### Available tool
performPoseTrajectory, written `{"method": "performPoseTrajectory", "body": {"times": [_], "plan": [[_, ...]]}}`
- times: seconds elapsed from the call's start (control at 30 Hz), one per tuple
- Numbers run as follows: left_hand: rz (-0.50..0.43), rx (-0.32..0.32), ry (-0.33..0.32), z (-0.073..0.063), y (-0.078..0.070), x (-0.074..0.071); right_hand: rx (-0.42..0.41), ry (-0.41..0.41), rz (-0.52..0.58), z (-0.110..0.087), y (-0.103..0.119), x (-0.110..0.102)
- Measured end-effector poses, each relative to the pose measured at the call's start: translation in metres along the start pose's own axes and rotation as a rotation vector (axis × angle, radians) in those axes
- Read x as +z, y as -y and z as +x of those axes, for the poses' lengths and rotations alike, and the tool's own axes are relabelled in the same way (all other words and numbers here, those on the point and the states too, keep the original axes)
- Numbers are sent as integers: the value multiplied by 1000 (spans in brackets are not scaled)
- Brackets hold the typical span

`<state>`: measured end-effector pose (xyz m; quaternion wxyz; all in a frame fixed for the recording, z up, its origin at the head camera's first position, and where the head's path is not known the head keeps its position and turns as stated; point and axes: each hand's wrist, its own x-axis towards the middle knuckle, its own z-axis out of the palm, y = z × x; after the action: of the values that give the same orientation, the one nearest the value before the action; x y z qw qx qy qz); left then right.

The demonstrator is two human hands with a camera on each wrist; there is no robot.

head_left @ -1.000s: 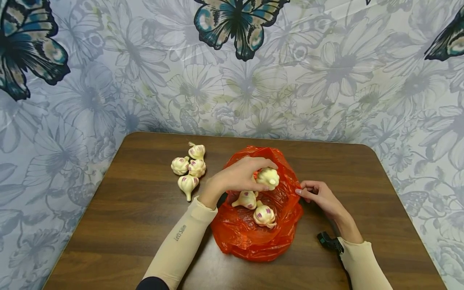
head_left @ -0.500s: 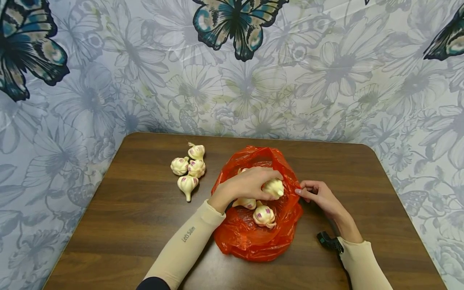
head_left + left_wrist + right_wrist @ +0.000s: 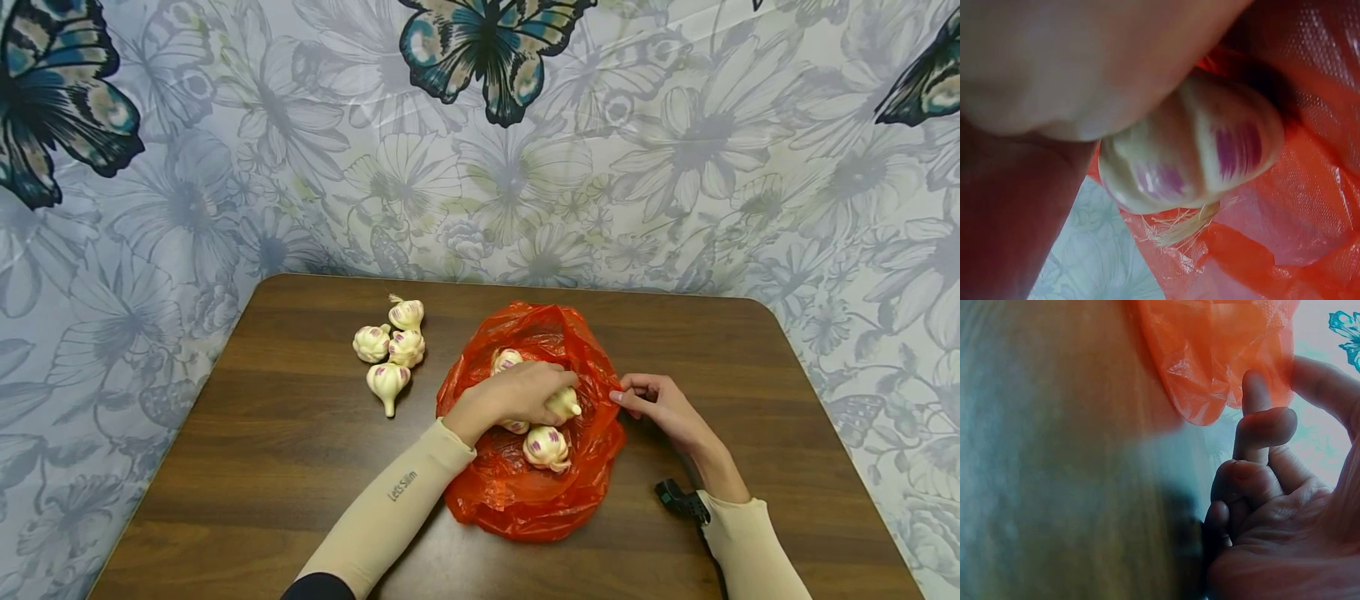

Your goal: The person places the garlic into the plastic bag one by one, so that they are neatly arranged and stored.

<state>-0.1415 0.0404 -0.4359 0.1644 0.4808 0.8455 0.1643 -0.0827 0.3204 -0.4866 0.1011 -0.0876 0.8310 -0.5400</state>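
Observation:
In the head view, my left hand [image 3: 528,396] is down inside the red plastic bag [image 3: 517,508], its fingers around a pale garlic bulb [image 3: 564,404]. Just in front of it lies a purple-marked garlic bulb [image 3: 547,448]; another garlic bulb [image 3: 506,360] shows behind the hand, and one more is mostly covered by it. The left wrist view has a bulb with purple streaks [image 3: 1179,156] and dry roots close under the hand. At the bag's right rim, my right hand [image 3: 667,407] pinches the plastic between thumb and fingers. The right wrist view shows those fingers [image 3: 1266,428] at the bag's edge.
Several garlic bulbs [image 3: 388,379] lie grouped on the brown wooden table [image 3: 247,467], left of the bag. A dark wrist camera [image 3: 681,500] sits on the right forearm. Behind the table's far edge hangs a floral cloth [image 3: 540,208] with butterflies.
My left hand has lowered its garlic bulb into the bag, moving slightly right and toward the front. The bulb at the back of the bag has come into view. My right hand stays at the rim.

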Motion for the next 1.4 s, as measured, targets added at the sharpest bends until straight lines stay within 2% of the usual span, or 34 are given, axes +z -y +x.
{"method": "performPoseTrajectory", "body": {"times": [0.5,0.7,0.83,1.1,1.4], "plan": [[13,3,7,2,1,3,14,-6,18,-2,0,0],[-10,8,-6,-1,2,1,3,1,23,-2,0,1],[-19,14,-34,-4,2,-4,4,3,16,-1,0,0],[-106,23,-124,-13,3,-17,8,4,10,0,-1,0],[-134,32,-174,-17,7,-24,5,2,17,0,0,0]]}}
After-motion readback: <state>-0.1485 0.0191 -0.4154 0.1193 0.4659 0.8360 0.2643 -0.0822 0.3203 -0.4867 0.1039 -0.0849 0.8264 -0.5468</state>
